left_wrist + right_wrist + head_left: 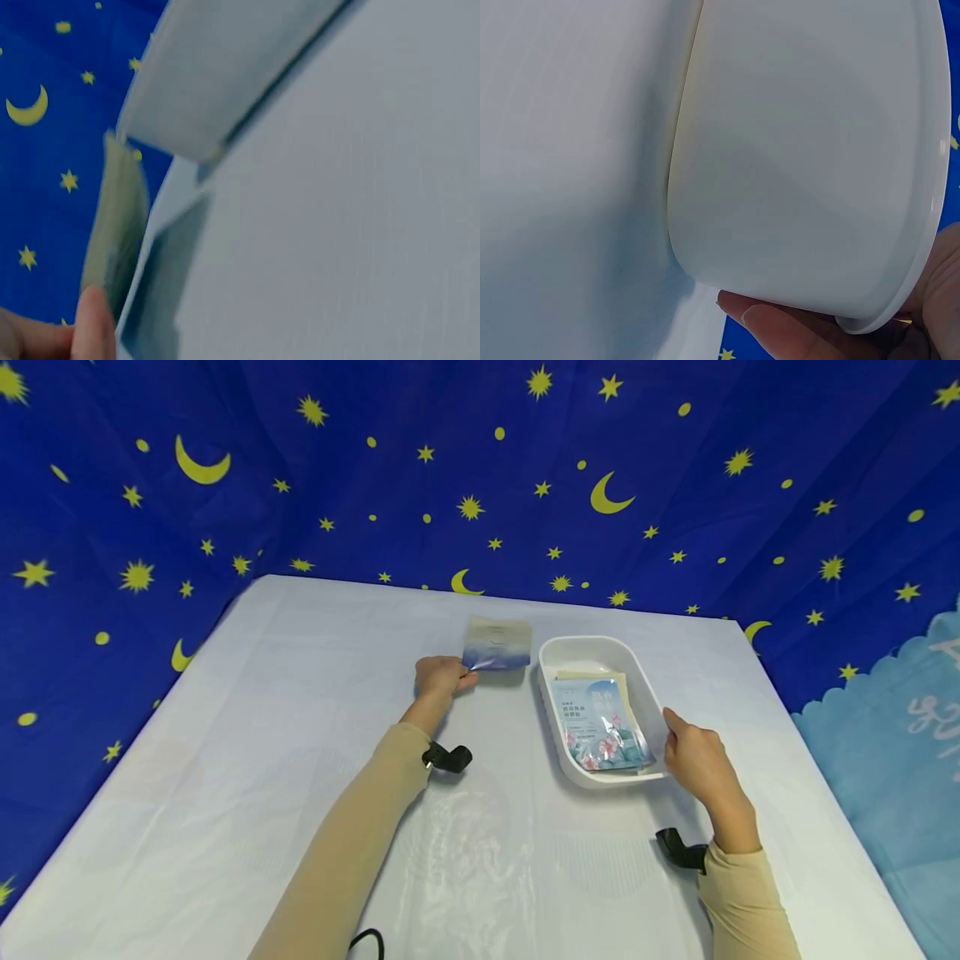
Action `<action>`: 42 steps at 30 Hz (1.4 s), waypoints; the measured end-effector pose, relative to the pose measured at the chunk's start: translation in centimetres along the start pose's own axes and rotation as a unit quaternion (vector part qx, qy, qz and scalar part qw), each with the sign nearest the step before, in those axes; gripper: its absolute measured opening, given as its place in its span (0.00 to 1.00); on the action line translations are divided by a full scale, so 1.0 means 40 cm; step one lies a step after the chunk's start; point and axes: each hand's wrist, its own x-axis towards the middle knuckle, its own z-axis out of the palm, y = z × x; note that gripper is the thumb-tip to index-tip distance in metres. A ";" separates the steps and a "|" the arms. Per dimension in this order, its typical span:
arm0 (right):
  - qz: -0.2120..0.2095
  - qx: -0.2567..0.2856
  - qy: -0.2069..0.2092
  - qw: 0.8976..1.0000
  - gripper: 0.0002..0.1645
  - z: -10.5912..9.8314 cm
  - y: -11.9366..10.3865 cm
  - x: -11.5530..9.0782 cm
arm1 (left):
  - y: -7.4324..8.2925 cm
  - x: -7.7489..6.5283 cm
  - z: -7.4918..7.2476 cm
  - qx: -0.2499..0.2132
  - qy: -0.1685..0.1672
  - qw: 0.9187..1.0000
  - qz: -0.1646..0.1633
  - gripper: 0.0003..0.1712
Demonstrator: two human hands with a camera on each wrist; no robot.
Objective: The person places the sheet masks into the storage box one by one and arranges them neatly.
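My left hand pinches the lower left corner of a flat packet, beige above and blue-purple below. In the left wrist view this packet shows nearly edge-on above the white cloth, its shadow beside it. To its right is a white plastic basin, whose right rim my right hand grips, thumb on top. Seen from the right wrist, the fingers lie under the rim of the basin. A light-blue sachet with pink flowers lies inside, over a cream packet that is mostly hidden.
A white cloth covers the table, its far edge meeting a blue curtain with yellow stars and moons. A light-blue panel hangs at the right. Near the front, a black cable shows beside the left sleeve.
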 end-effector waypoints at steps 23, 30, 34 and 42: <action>-0.002 0.004 0.001 1.000 0.26 -0.002 -0.001 0.000 | -0.023 -0.268 0.165 -0.066 -0.083 0.989 0.104 0.13; -0.010 0.004 0.012 1.000 0.26 0.000 0.002 -0.001 | -0.082 -0.326 0.189 -0.004 -0.125 0.983 0.137 0.10; -0.017 0.005 0.020 1.000 0.25 0.002 0.003 -0.001 | -0.097 -0.344 0.185 0.079 -0.169 0.965 0.185 0.17; -0.019 0.002 0.021 1.000 0.25 0.001 0.006 -0.002 | -0.089 -0.324 0.174 0.167 -0.108 0.954 0.224 0.17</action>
